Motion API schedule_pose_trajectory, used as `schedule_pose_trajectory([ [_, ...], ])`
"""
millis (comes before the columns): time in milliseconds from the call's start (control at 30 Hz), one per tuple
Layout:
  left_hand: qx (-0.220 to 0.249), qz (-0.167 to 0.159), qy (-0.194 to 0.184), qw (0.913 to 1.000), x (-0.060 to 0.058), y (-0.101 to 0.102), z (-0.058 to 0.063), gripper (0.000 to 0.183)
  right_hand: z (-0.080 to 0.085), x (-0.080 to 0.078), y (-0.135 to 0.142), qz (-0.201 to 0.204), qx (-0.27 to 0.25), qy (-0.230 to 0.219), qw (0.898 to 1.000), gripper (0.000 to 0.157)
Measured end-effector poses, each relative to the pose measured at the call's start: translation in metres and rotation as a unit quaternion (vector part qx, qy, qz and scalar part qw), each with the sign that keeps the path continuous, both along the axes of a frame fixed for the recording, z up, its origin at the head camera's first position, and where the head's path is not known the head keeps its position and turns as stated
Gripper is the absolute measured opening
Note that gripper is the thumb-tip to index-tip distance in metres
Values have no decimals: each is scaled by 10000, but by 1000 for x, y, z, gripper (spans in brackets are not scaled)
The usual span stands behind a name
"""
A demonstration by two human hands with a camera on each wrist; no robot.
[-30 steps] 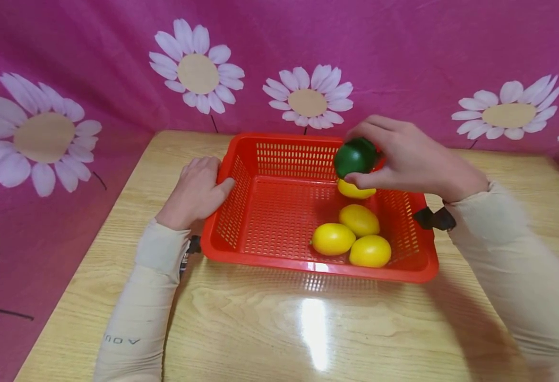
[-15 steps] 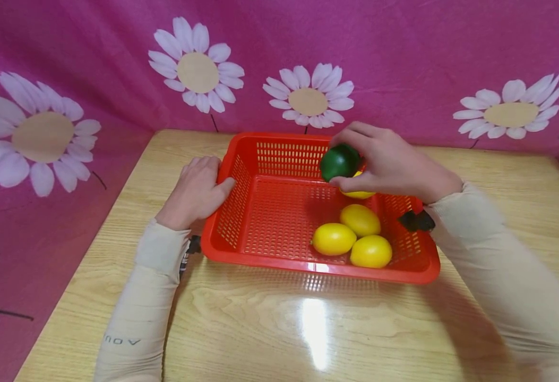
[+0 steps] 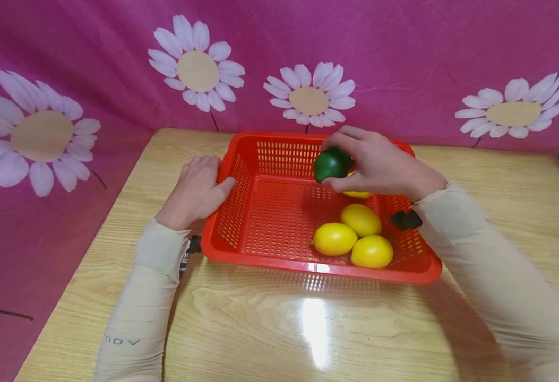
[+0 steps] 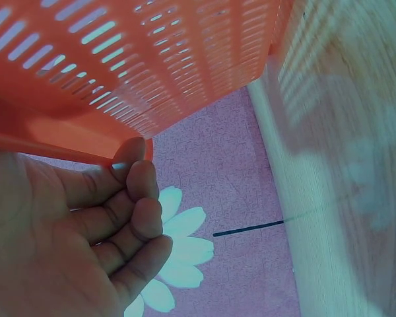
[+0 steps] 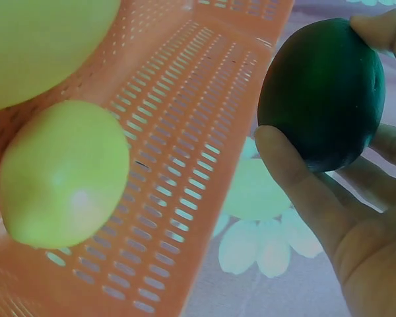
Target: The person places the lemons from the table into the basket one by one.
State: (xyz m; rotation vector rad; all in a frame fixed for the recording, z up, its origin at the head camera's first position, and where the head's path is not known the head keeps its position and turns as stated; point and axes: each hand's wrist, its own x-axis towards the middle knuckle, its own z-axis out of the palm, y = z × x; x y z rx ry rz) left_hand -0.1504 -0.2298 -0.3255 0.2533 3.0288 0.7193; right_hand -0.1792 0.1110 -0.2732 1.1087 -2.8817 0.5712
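My right hand (image 3: 379, 164) holds a glossy dark green, egg-shaped fruit (image 3: 330, 164) between thumb and fingers, over the back part of a red plastic basket (image 3: 279, 212). In the right wrist view the same green fruit (image 5: 320, 96) shows a small dimple on its side. Three yellow lemons (image 3: 335, 239) lie together at the basket's front right. Another lemon (image 3: 358, 194) peeks out beneath my right hand, partly hidden by it. My left hand (image 3: 197, 188) grips the basket's left rim, thumb over the edge; the fingers (image 4: 142, 178) lie along the outside.
The basket stands on a pale wooden table (image 3: 260, 329). Behind it and to the left hangs a magenta cloth (image 3: 394, 48) with large white daisies. Dark wrist devices (image 3: 405, 219) sit under both cuffs.
My right hand has carried the green fruit leftward from the lemon at the back, slowing in the last half second. My left hand stays on the rim, and the lemons lie as before.
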Motion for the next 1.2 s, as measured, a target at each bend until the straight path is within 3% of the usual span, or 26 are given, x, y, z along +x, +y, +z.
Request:
schedule_pose_trajectory([
  [933, -12, -22, 57, 10000, 0, 0, 1, 33, -20, -12, -5, 22, 125, -428, 9990, 53],
  [1200, -14, -18, 22, 10000, 0, 0, 0, 33, -22, -12, -7, -52, 414, -810, 9958, 56],
])
